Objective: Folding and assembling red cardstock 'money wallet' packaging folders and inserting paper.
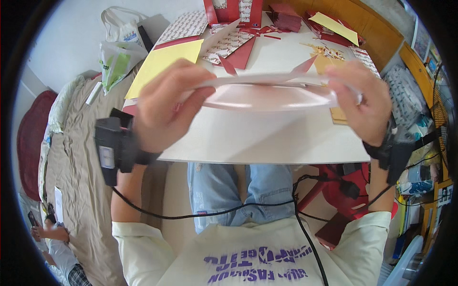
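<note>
Here, the person's left hand (pixel 164 107) and right hand (pixel 365 102) are set well apart, each pinched on one end of a folded white paper piece (pixel 267 93) held level above the white table (pixel 267 138). The paper bulges open in the middle, and small red flaps stick up along its upper edge. Both wrists carry black strapped devices with cables running down toward the body.

On the table beyond the paper lie a yellow sheet (pixel 162 64) toward the far left, patterned red-and-white paper (pixel 229 43) at the far middle, and a stack of dark red sheets (pixel 285 18) near the far edge. Off the table's left side sits a plastic bag (pixel 119 55). Below the table's near edge show blue jeans (pixel 238 190).
</note>
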